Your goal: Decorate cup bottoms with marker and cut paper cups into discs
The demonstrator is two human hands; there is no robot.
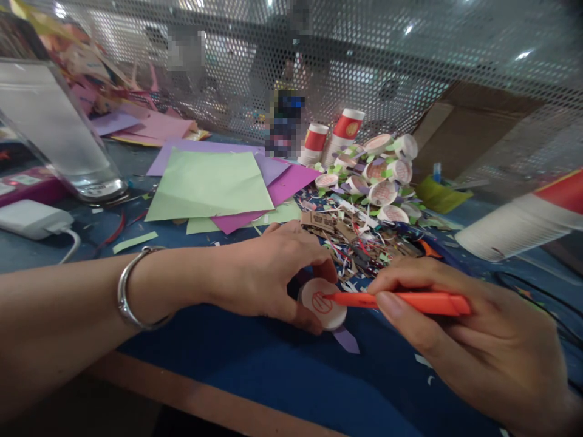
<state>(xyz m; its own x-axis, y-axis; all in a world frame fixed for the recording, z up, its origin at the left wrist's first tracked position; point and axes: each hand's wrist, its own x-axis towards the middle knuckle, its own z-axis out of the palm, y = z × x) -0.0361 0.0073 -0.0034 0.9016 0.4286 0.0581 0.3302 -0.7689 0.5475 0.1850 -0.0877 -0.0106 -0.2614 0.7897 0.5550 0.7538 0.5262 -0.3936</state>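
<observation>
My left hand [268, 273], with a silver bangle [130, 291] on its wrist, grips a small white paper cup [334, 312] lying on its side on the blue table, its round base turned toward me. My right hand [473, 346] pinches an orange marker [410, 301] whose tip touches the cup's base, where a red circle mark shows. A purple paper strip [347, 340] sticks out from under the cup.
Behind the hands lie a heap of paper scraps [359, 243], a pile of decorated small cups [382, 176], two upright red-and-white cups [341, 136] and coloured paper sheets [209, 182]. A stack of cups [519, 224] lies at right, a glass [59, 133] and a white charger [31, 218] at left.
</observation>
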